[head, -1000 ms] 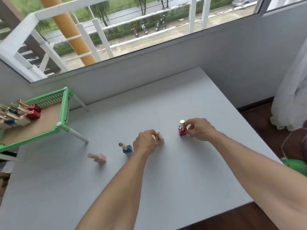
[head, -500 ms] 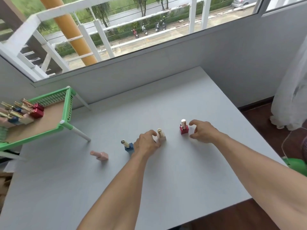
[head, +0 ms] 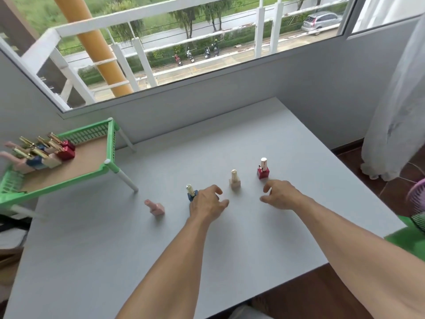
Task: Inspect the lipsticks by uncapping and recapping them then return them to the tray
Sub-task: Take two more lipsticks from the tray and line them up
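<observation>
Both hands hover empty over the white table (head: 253,261), fingers loosely spread — the left hand (head: 208,204) just in front of the blue lipstick (head: 191,193), the right hand (head: 279,196) near the red lipstick (head: 262,169). Between them stands the beige lipstick (head: 234,180), and a pink lipstick (head: 156,206) lies tipped on its side to the left.

The upright three are tall on small square bases, so a careless sweep of either hand would likely topple one, and a knocked one could skid on what looks like a smooth top. The left hand partly hides the blue one, which invites a bump.

The green tray (head: 110,143) stands on white legs at the table's left, holding more lipsticks in a row. The table sits under a wide window; a white curtain (head: 395,100) hangs at the right — a fan (head: 417,203) below it.
</observation>
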`<state>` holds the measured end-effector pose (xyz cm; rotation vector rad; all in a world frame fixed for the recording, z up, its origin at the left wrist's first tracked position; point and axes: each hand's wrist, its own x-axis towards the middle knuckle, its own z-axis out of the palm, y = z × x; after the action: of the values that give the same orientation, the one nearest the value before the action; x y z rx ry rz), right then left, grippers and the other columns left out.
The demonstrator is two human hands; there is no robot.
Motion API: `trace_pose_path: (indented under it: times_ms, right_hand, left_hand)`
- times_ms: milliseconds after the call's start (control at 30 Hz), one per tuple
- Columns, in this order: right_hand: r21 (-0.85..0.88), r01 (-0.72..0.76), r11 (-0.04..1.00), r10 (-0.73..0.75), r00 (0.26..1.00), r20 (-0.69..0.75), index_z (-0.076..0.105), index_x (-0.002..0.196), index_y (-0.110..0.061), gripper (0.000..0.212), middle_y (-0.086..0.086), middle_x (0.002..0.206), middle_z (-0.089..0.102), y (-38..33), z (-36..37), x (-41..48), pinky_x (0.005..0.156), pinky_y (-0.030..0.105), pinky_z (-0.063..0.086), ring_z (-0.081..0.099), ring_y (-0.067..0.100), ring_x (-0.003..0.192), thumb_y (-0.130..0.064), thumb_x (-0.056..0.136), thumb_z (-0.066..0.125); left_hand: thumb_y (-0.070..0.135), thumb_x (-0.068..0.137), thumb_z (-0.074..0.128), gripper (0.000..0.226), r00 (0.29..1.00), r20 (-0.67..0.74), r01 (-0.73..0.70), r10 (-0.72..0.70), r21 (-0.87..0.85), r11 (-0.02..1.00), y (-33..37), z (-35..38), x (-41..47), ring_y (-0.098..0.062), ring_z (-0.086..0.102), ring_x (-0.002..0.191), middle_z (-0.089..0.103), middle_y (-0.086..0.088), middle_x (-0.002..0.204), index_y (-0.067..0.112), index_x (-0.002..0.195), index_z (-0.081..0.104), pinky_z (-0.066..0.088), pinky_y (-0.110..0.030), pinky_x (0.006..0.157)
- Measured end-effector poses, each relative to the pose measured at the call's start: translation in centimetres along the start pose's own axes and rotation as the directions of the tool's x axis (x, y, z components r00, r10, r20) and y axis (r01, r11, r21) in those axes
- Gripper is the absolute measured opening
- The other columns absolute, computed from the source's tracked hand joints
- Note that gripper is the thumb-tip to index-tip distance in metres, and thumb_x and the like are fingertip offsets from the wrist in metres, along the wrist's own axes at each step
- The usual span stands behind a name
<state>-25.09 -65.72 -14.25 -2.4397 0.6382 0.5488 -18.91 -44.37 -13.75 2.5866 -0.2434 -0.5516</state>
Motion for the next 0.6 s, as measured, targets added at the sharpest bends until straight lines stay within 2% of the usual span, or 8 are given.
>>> trace_pose_path:
  times_ms: [133,233,333,467,600]
  right_hand:
    - [-0.005,0.039,0.999,-0.039,0.999,-0.007,0.057,0.115,-0.02,0.035,0.003,0.114,0.06,-3.6,2.4,-1.6,0.079,0.029,0.045,0.054,0.019,0.098,-0.039,0.085,0.059]
    - [-0.016,0.047,0.999,-0.047,0.999,0.005,0.058,0.112,-0.021,0.032,0.003,0.112,0.061,-4.5,3.6,-2.3,0.084,0.032,0.047,0.055,0.019,0.101,-0.04,0.085,0.057]
    - [-0.038,0.088,0.995,-0.087,0.996,0.011,0.06,0.108,-0.022,0.029,0.005,0.11,0.062,-7.8,6.0,-3.1,0.085,0.034,0.048,0.056,0.02,0.1,-0.04,0.086,0.057]
    - [-0.009,0.126,0.992,-0.126,0.992,0.026,0.06,0.101,-0.024,0.024,0.004,0.106,0.064,-11.4,9.0,-3.6,0.08,0.031,0.049,0.059,0.019,0.093,-0.041,0.086,0.057]
    - [-0.004,0.173,0.985,-0.173,0.984,0.041,0.06,0.104,-0.024,0.026,0.003,0.105,0.065,-15.1,11.7,-3.7,0.078,0.029,0.047,0.059,0.019,0.094,-0.041,0.086,0.055]
  left_hand:
    - [0.043,0.078,0.061,0.032,1.0,0.001,-0.015,0.015,-0.038,0.999,-3.4,-1.0,-1.2,-0.018,0.059,0.099,0.065,0.01,0.105,0.033,0.108,0.058,0.042,-0.03,0.078]
    - [0.043,0.078,0.061,0.032,1.0,0.012,-0.023,0.023,-0.036,0.999,-4.3,-1.1,-2.2,-0.018,0.061,0.099,0.066,0.009,0.106,0.032,0.109,0.059,0.045,-0.031,0.083]
    - [0.043,0.079,0.059,0.033,1.0,0.005,-0.001,0.002,-0.046,0.999,-8.1,-2.2,-3.0,-0.016,0.062,0.101,0.067,0.009,0.109,0.032,0.11,0.059,0.047,-0.031,0.084]
    - [0.043,0.081,0.057,0.03,0.999,-0.028,0.032,-0.033,-0.048,0.998,-12.5,-3.1,-3.8,-0.016,0.059,0.108,0.056,0.004,0.131,0.031,0.108,0.059,0.043,-0.03,0.082]
    - [0.041,0.082,0.055,0.035,0.989,-0.144,0.04,-0.04,-0.004,0.999,-16.2,-4.1,-4.3,-0.022,0.057,0.104,0.064,0.001,0.115,0.026,0.112,0.063,0.048,-0.035,0.084]
